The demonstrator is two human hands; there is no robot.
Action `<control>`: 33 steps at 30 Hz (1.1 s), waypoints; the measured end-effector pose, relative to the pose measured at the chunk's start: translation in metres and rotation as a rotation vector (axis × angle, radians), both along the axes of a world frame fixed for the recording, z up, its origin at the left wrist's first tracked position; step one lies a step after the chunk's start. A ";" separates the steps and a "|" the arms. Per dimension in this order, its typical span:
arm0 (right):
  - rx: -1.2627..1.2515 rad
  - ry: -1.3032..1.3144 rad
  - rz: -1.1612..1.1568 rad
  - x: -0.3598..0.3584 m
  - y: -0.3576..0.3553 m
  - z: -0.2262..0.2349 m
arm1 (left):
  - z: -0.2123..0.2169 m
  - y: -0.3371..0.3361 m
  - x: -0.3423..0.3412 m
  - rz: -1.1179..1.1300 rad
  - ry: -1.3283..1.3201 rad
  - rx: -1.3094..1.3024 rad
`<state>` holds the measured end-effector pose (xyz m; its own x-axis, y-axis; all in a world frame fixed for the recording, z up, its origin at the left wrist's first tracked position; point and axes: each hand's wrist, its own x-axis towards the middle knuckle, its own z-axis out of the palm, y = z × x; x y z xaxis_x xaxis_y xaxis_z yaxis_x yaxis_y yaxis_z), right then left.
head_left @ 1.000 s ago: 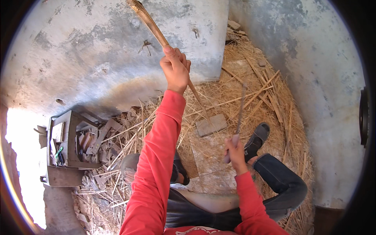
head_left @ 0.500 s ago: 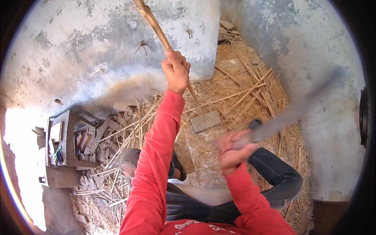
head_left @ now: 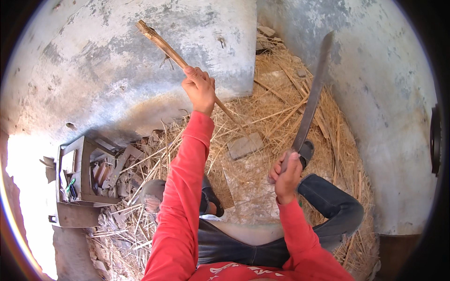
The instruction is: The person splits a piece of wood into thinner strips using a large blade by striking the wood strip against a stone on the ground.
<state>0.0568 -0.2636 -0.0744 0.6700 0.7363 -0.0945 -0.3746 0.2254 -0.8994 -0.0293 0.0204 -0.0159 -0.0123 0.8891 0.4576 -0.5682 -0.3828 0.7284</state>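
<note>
My left hand (head_left: 200, 90) is closed round a long wooden stick (head_left: 165, 47), reaching forward at arm's length. The stick slants from a rough, split upper end at the far left down to a thinner lower end, close by a grey brick (head_left: 245, 146) on the floor; whether they touch I cannot tell. In my right hand (head_left: 287, 175) is the handle of a machete (head_left: 311, 103). Its long dark blade points up and away, tilted slightly right and apart from the stick.
Straw and wood splinters (head_left: 276, 112) cover the floor ahead. Pale walls (head_left: 375, 117) close in at the front and right. At left stands a worn wooden cabinet (head_left: 77, 213) beside debris (head_left: 123, 175). My bent legs (head_left: 328, 199) are below my hands.
The machete has swung from pointing right to nearly upright, and my right hand has turned with it. My left hand and the stick have shifted left, the stick leaning further over.
</note>
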 end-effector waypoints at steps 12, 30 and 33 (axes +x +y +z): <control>-0.654 0.383 0.203 -0.026 -0.062 -0.169 | -0.003 -0.040 0.015 0.108 0.031 0.091; -0.188 -0.277 -0.323 0.310 0.252 0.111 | 0.006 -0.021 0.006 0.072 0.065 0.066; -0.452 -0.462 0.501 0.220 0.263 0.000 | 0.010 -0.019 0.010 0.142 0.115 0.098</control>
<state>0.2771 -0.0005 -0.0745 0.3156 0.9157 -0.2487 0.0959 -0.2915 -0.9518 -0.0192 0.0013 -0.0061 -0.0767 0.8335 0.5471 -0.4186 -0.5250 0.7410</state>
